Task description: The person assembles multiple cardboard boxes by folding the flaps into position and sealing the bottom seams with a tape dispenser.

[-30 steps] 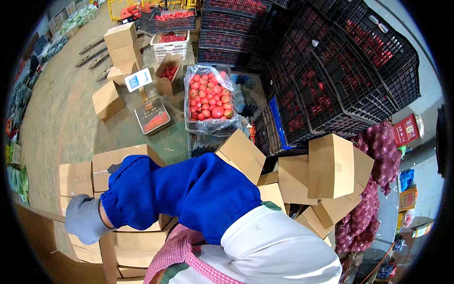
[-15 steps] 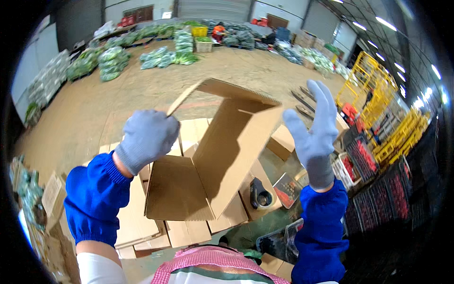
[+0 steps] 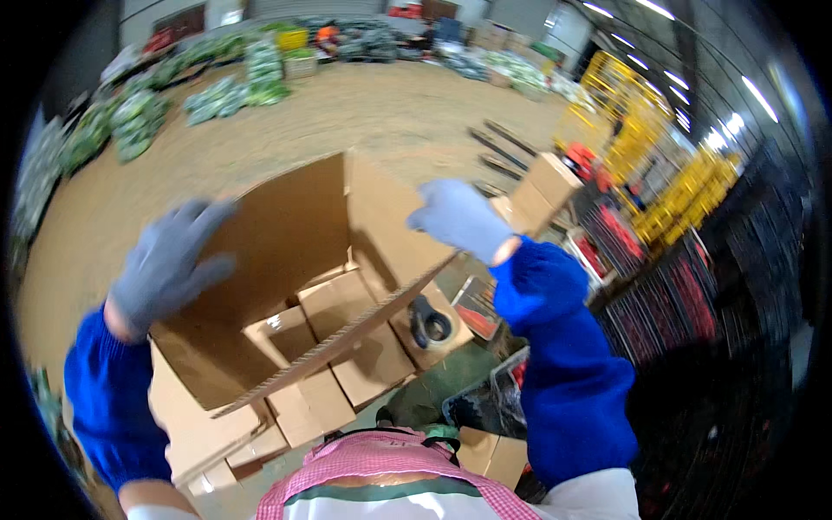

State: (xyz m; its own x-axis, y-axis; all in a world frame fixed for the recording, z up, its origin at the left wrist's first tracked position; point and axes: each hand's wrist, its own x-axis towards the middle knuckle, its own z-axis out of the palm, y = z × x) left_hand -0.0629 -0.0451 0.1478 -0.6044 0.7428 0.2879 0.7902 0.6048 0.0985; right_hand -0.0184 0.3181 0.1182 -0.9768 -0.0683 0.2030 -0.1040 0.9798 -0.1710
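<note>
An open cardboard box [image 3: 286, 204] stands tilted in front of me with its walls spread apart. Through its open bottom, cartons beneath it show. My left hand [image 3: 169, 264], in a grey knit glove, is open at the box's left side, its fingers spread and slightly blurred. At the upper right edge, my gloved right hand [image 3: 464, 218] has its fingers bent over the box wall, closed on it. A black tape dispenser [image 3: 431, 327] lies on a carton right of the box.
Flattened and folded cartons [image 3: 308, 407] lie under and near the box. Stacked cartons [image 3: 542, 191], yellow metal racks [image 3: 598, 104] and dark crates [image 3: 663, 303] stand to the right. Bagged green vegetables [image 3: 139, 126] line the far left. A person in orange [image 3: 328, 36] is far back.
The box has opened out from a folded shape and turned. My left hand has let go of its flap and spread; my right hand has come left onto the box's edge.
</note>
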